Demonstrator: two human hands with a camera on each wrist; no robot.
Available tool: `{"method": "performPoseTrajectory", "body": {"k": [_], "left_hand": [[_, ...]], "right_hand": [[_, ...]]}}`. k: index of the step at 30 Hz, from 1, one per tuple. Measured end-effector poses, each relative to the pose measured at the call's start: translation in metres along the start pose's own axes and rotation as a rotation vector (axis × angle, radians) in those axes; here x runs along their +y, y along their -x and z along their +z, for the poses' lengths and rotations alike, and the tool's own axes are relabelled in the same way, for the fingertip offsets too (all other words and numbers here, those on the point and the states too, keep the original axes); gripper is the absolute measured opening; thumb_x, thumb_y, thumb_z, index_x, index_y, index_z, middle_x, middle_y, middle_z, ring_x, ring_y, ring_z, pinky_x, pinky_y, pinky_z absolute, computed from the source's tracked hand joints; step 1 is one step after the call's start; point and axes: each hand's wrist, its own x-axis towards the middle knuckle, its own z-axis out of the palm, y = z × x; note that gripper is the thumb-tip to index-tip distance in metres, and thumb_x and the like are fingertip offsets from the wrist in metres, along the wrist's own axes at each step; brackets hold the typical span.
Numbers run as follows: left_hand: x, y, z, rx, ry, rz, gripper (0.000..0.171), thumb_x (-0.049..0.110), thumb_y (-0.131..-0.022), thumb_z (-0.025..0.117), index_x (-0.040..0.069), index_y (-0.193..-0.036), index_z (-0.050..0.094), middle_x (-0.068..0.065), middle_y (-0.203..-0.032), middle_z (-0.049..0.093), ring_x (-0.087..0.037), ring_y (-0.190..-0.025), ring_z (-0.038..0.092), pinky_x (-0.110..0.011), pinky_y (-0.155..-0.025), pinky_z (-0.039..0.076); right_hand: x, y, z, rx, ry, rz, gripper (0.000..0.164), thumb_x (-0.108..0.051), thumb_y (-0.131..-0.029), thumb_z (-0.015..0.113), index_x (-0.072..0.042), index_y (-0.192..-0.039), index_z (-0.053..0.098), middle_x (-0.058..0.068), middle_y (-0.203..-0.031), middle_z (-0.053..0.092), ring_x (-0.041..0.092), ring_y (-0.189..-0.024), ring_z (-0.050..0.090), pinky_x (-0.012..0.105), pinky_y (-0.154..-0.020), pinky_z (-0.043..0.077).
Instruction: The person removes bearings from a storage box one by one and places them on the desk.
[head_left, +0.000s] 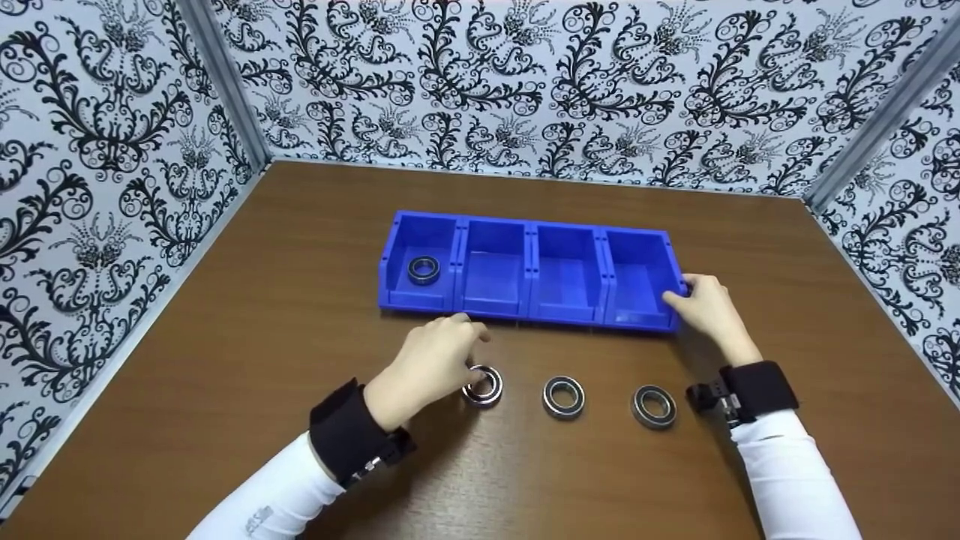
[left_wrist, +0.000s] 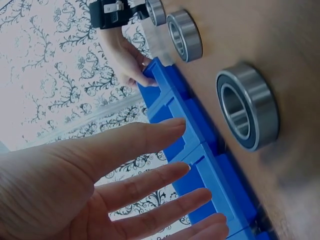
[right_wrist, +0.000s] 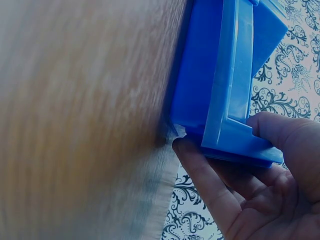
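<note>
My left hand (head_left: 431, 364) hovers at the leftmost of three ball bearings on the table, the shiny metal bearing (head_left: 484, 403). In the left wrist view its fingers are extended and spread, apart from the nearest bearing (left_wrist: 263, 107). My right hand (head_left: 709, 311) grips the right end wall of a blue four-compartment bin (head_left: 487, 309), thumb inside and fingers outside, as the right wrist view shows at the bin's corner (right_wrist: 235, 132). Another bearing (head_left: 424, 280) lies in the bin's leftmost compartment.
The middle bearing (head_left: 563, 415) and the right bearing (head_left: 654, 424) lie flat in a row on the brown wooden table (head_left: 300, 262), in front of the bin. Patterned panels (head_left: 480, 97) enclose the table at the back and sides.
</note>
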Motion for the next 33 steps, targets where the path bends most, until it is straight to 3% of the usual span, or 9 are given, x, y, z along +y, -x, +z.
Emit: {"method": "performPoseTrajectory", "body": {"k": [12, 25, 33], "left_hand": [[-0.009, -0.007, -0.014, 0.046, 0.011, -0.032, 0.042, 0.019, -0.079, 0.085, 0.008, -0.119, 0.074, -0.014, -0.114, 0.072, -0.039, -0.109, 0.070, -0.059, -0.086, 0.058], [-0.020, -0.020, -0.027, 0.123, -0.009, -0.064, 0.040, 0.020, -0.082, 0.083, 0.010, -0.119, 0.074, -0.012, -0.116, 0.074, -0.036, -0.109, 0.072, -0.057, -0.086, 0.060], [-0.028, -0.030, -0.034, 0.130, -0.010, -0.106, 0.041, 0.024, -0.084, 0.083, 0.012, -0.122, 0.073, -0.013, -0.120, 0.074, -0.036, -0.115, 0.070, -0.054, -0.090, 0.059]], "right_hand": [[-0.001, 0.002, 0.000, 0.005, -0.020, 0.006, 0.043, -0.013, -0.092, 0.059, 0.015, -0.123, 0.064, 0.032, -0.106, 0.073, 0.002, -0.066, 0.058, 0.017, -0.060, 0.046], [0.000, 0.001, 0.000, 0.001, -0.013, 0.015, 0.044, -0.014, -0.093, 0.059, 0.016, -0.124, 0.062, 0.031, -0.101, 0.073, 0.002, -0.061, 0.055, 0.019, -0.054, 0.045], [0.000, 0.000, 0.000, 0.007, -0.010, 0.002, 0.043, -0.014, -0.092, 0.059, 0.016, -0.123, 0.064, 0.032, -0.106, 0.073, 0.003, -0.064, 0.057, 0.018, -0.058, 0.046]]}}
